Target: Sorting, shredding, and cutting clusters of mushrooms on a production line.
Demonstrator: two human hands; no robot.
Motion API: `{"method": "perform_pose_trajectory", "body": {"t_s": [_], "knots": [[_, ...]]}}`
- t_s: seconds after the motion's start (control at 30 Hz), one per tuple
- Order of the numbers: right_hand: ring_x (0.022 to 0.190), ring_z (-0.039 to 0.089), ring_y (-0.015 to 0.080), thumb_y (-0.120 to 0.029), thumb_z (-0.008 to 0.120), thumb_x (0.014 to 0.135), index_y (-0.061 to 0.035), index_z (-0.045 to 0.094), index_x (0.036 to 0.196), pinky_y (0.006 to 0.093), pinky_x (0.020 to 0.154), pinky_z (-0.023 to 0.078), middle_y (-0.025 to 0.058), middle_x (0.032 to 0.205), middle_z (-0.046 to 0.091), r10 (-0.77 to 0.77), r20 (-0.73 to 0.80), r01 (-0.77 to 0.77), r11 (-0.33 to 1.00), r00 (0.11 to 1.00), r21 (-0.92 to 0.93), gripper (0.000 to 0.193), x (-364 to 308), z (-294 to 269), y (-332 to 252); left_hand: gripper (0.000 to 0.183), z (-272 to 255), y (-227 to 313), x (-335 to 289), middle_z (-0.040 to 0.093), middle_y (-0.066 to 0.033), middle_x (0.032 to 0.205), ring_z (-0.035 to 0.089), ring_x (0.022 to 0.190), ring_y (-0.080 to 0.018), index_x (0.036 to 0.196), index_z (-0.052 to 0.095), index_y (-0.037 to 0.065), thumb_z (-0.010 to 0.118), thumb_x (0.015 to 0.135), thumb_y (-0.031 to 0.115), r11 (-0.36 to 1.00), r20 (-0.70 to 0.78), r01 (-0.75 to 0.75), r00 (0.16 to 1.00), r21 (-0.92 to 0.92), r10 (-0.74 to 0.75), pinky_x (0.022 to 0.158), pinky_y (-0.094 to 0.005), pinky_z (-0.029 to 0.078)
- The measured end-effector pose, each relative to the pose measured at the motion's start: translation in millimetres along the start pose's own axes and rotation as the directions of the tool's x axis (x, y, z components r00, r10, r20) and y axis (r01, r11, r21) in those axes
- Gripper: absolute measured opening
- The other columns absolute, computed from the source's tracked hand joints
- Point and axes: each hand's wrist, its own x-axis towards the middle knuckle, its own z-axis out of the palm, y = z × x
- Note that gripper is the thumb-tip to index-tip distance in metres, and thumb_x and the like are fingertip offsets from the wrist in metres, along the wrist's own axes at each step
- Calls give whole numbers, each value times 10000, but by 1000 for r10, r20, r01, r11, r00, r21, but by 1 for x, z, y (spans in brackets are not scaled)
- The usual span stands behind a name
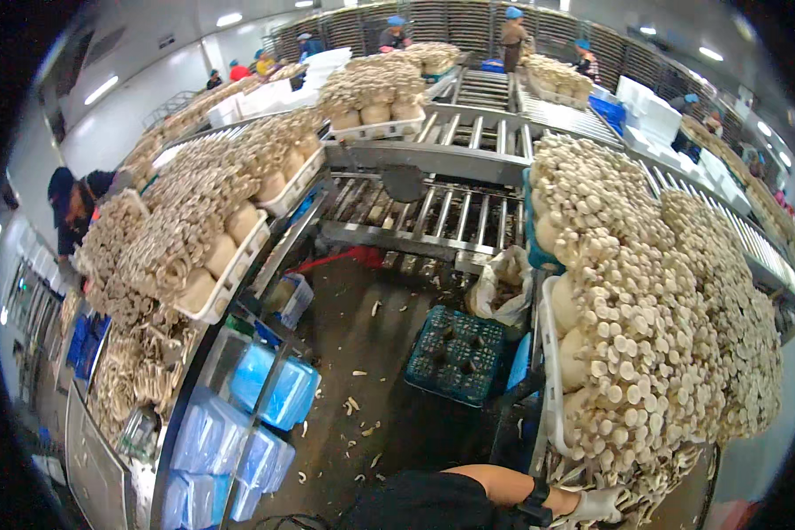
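Note:
My left hand (596,505) wears a pale glove and reaches to the lower right, below a dark wristband (535,502). Its fingers close on loose mushrooms (640,497) with long stems; the fingertips are partly hidden among them. Just beyond stands a big heap of mushroom clusters (645,353) with small round caps, growing from pale blocks in a white tray (549,371). My right hand is out of view.
More mushrooms (177,212) fill white trays on the left. Below them are blue plastic-wrapped stacks (274,384). On the littered floor stands a green crate (455,353), with a white bag (503,291) beside it. Roller conveyors (433,212) cross ahead. Co-workers (79,208) stand around.

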Motion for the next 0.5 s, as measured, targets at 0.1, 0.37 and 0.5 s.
{"method": "perform_pose_trajectory", "body": {"t_s": [0.1, 0.37, 0.5], "knots": [[955, 531, 203, -241, 561, 867, -70, 416, 1326, 328, 798, 471, 108, 1246, 489, 19, -17, -18, 999, 1000, 37, 511, -11, -10, 5, 426, 16, 13, 10, 549, -118, 1217, 553, 1003, -286, 1357, 426, 122, 340, 989, 319, 999, 0, 22, 1000, 46, -22, 880, -426, 440], [928, 538, 190, -272, 537, 888, -79, 427, 1323, 325, 775, 483, 98, 1235, 499, 56, -47, -50, 990, 997, 129, 488, -27, -26, 16, 457, 43, -13, 40, 610, -139, 884, 596, 818, -271, 1216, 435, 52, 523, 776, 136, 945, -212, 154, 952, -287, -219, 748, -345, 468], [915, 542, 183, -288, 525, 899, -84, 432, 1321, 324, 763, 488, 93, 1229, 503, 86, -29, -79, 982, 996, 170, 478, -29, -23, 17, 420, 52, -53, 45, 618, -110, 829, 596, 742, -267, 1162, 467, 55, 535, 752, 116, 976, -12, 180, 984, 125, -179, 692, -366, 474]]}}
